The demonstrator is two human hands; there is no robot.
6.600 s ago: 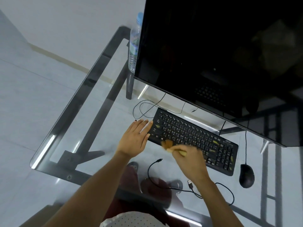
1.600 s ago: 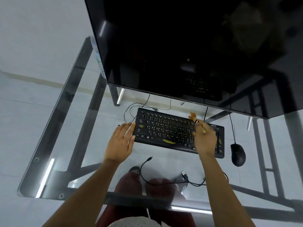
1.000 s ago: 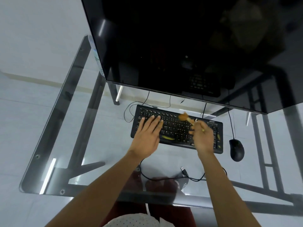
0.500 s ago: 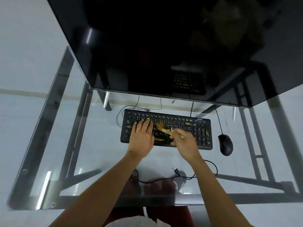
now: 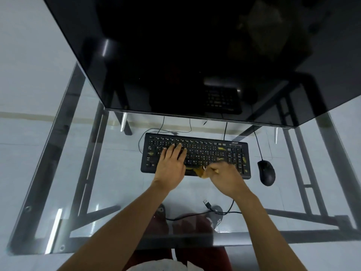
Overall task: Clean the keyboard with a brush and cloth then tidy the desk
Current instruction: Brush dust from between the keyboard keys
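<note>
Change: since the frame 0.5 s back, the right hand (image 5: 227,178) has drawn the brush (image 5: 201,171) from the middle rows to the keyboard's near edge; the left hand (image 5: 172,163) has stayed pressed on the left keys.
Desk: glass top (image 5: 64,173) on a dark metal frame, floor visible through it.
Left hand: flat on the keys, fingers straight and close together, gripping nothing; it appears to pin the board in place.
Keyboard: black keyboard (image 5: 203,151) lies flat under the monitor's lower edge; yellowish scraps sit on its right half and on a few left keys.
Brush: brownish, blurred, bristles at the near edge of the board between the 2 hands.
Right hand: fingers curled round the brush handle; the grip itself is smeared by motion.
Cable: a loose USB cable (image 5: 207,203) lies near the desk's front edge.
Mouse: black mouse (image 5: 266,172) just right of the board, apart from it.
Handling: board looks light and stiff, and probably slides easily on glass, so a flat palm on the keys or a hold at its short ends suits it; the brush is light with soft bristles, best held by the handle.
Progress: brushing stage; 0 cloth in view.
</note>
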